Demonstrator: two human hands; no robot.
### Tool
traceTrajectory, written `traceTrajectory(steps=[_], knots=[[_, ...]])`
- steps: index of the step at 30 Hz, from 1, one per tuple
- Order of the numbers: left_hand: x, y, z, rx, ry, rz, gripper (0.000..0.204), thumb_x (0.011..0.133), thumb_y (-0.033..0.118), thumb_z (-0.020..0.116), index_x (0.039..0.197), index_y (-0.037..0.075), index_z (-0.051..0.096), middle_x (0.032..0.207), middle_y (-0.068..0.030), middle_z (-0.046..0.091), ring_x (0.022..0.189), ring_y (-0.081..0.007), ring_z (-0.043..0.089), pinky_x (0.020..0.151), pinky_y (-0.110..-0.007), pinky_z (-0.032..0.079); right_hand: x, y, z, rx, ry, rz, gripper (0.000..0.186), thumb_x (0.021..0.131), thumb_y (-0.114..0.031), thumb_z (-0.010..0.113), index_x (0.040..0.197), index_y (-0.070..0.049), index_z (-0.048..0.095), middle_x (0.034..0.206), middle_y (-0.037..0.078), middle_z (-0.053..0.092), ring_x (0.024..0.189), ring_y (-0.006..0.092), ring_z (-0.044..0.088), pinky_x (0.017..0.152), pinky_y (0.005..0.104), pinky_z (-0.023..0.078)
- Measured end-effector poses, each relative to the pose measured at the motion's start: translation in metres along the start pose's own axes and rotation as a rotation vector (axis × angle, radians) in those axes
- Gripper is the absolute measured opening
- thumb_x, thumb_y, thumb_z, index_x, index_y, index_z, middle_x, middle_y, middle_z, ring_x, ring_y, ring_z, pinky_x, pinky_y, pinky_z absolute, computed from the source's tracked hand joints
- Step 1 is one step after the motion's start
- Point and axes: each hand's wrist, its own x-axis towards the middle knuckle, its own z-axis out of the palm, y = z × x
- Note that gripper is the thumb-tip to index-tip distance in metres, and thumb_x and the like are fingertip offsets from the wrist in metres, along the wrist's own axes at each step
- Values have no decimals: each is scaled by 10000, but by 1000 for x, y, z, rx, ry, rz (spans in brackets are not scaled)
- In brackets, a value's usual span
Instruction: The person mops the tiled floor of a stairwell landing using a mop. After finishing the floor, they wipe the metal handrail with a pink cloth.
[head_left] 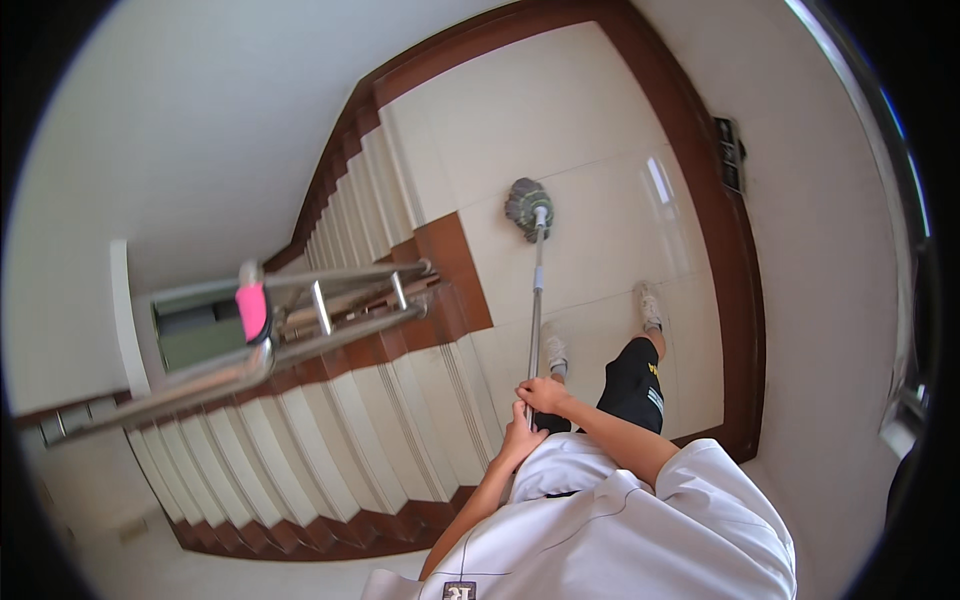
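The left hand (519,438) and the right hand (543,394), which is nearer the mop head (525,206), have their fingers clamped on the pole of the mop (536,312), its grey strands on the pale tiled floor (595,245) near the stairs (385,425).

Soft, fairly bright light leaves white glare on the floor tiles (550,110). Straight edges bow toward the black rim; the railing (200,385) looks slightly blurred.
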Motion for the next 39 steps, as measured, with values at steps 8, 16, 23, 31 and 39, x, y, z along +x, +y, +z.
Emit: traceTrajectory(steps=[8, 16, 23, 31, 39], knots=[[69, 101, 106, 80, -199, 401, 488, 721, 114, 572, 1152, 80, 345, 657, -113, 520, 535, -221, 544, 493, -332, 439, -60, 131, -140, 424, 100, 256, 320, 771, -307, 429, 729, -50, 615, 597, 86, 606, 583, 212, 610, 623, 306, 485], [68, 200, 186, 44, -534, -19, 276, 828, 200, 520, 1033, 58, 402, 549, -8, 414, 389, -89, 395, 345, -245, 332, -113, 239, -213, 273, 448, 361, 317, 764, -308, 428, 729, -54, 615, 654, 139, 602, 687, 301, 599, 688, 383, 469], [52, 143, 169, -446, -590, -260, 165, 821, 185, 537, 940, 86, 481, 540, 36, 358, 370, -58, 323, 327, -207, 243, -102, 216, -167, 239, 435, 400, 290, 750, -307, 459, 834, -61, 588, 690, 168, 600, 740, 322, 592, 711, 395, 463], [-2, 1, 131, -941, -486, -255, 199, 811, 207, 558, 959, 80, 517, 561, 37, 402, 381, -36, 335, 322, -190, 272, -65, 148, -50, 118, 315, 255, 270, 715, -288, 506, 897, -88, 512, 596, 137, 575, 656, 302, 587, 634, 396, 461], [-71, -136, 71, -1278, -181, -233, 217, 795, 230, 567, 905, 66, 477, 596, -14, 463, 401, -65, 379, 344, -206, 299, -25, 49, 120, -99, 130, 32, 246, 695, -296, 543, 771, -65, 577, 674, 157, 597, 678, 283, 594, 646, 363, 475]])
